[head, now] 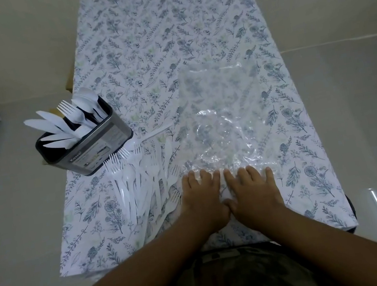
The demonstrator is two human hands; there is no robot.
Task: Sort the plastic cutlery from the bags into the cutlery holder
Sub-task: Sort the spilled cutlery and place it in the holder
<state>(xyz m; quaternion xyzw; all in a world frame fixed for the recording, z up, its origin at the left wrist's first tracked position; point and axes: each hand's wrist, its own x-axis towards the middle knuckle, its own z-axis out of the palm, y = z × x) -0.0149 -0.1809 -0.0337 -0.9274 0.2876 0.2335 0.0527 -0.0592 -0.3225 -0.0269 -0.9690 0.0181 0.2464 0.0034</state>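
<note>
Floral tablecloth [140, 38] covers a long table running up the frame's centre, pale floor on both sides. At lower centre, the left hand [201, 198] and right hand [252, 189] lie flat, fingers straight, pressing the near edge of a clear plastic bag [218, 118]. Loose white forks [139, 183] lie just left of them. Left of centre, a cutlery holder [93, 144] stands with knives, forks and spoons inside.

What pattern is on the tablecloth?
White tablecloth printed with blue-grey flower and leaf sprigs; seen in the head view.
</note>
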